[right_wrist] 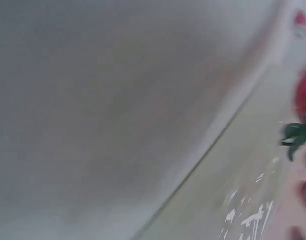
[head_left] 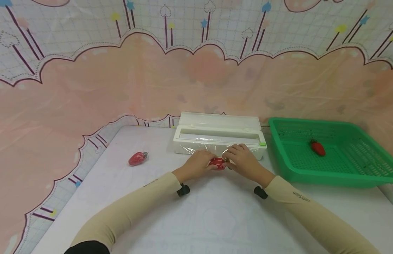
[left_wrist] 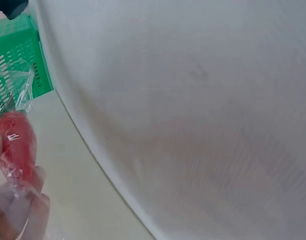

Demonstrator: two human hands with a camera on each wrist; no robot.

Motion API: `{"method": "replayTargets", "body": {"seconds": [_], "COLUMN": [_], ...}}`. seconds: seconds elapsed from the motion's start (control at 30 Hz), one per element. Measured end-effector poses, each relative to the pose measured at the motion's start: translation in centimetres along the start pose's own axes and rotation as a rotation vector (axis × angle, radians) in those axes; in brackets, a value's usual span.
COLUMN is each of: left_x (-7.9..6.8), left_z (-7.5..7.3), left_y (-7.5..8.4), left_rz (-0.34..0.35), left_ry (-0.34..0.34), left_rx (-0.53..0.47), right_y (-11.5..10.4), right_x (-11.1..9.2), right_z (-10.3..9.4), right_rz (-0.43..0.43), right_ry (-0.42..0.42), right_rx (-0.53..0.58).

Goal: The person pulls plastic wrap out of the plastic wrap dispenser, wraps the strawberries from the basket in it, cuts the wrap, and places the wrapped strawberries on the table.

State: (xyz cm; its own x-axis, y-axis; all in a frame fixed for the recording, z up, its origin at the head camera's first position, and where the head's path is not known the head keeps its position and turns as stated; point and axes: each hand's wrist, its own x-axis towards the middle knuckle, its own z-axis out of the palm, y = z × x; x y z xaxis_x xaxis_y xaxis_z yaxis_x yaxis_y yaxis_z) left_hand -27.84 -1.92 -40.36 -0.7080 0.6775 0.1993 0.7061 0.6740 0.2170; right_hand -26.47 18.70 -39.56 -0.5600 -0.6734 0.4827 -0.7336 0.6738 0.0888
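A red strawberry (head_left: pixel 218 163) in clear cling film is between the two hands, in front of the white cling film box. My left hand (head_left: pixel 197 164) holds it from the left; in the left wrist view, fingers and thumb grip the red body (left_wrist: pixel 17 145), and loose film (left_wrist: pixel 25 90) stands out past its leafy end. On the right, my right hand (head_left: pixel 244 160) pinches the strawberry's leafy end between thumb and fingers. Green leaves (right_wrist: pixel 295 137) show beside its blurred fingers in the right wrist view.
The white cling film box (head_left: pixel 196 146) stands behind the hands with its lid raised. A film-wrapped strawberry (head_left: pixel 137 158) lies on the white table (head_left: pixel 196 218) at left. At right, a green plastic basket (head_left: pixel 278 155) contains another strawberry (head_left: pixel 318 148). A patterned cloth (head_left: pixel 183 84) hangs behind.
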Motion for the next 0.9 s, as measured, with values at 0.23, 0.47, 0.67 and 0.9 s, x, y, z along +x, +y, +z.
{"method": "replayTargets", "body": {"seconds": [0.23,0.47,0.67,0.9], "left_x": [-0.2,-0.1,0.5,0.5], "left_z": [-0.1,0.1,0.0,-0.3], "left_y": [-0.1,-0.5,-0.8,-1.1], "left_rz": [0.027,0.022,0.049,0.051], "left_ry": [0.007,-0.001,0.001,-0.040], "left_rx": [0.001,-0.057,-0.122,-0.174], "right_y": [1.5,0.2,-0.8,-0.2], "right_x": [0.0,-0.6,-0.9,-0.8], "right_z": [-0.8,-1.8,-1.4,0.1], "right_rz": [0.213,-0.412,-0.599,-0.410], "right_ry": [-0.069,0.162,0.066,0.095], "right_rx": [0.209,-0.233,-0.490,-0.413]}}
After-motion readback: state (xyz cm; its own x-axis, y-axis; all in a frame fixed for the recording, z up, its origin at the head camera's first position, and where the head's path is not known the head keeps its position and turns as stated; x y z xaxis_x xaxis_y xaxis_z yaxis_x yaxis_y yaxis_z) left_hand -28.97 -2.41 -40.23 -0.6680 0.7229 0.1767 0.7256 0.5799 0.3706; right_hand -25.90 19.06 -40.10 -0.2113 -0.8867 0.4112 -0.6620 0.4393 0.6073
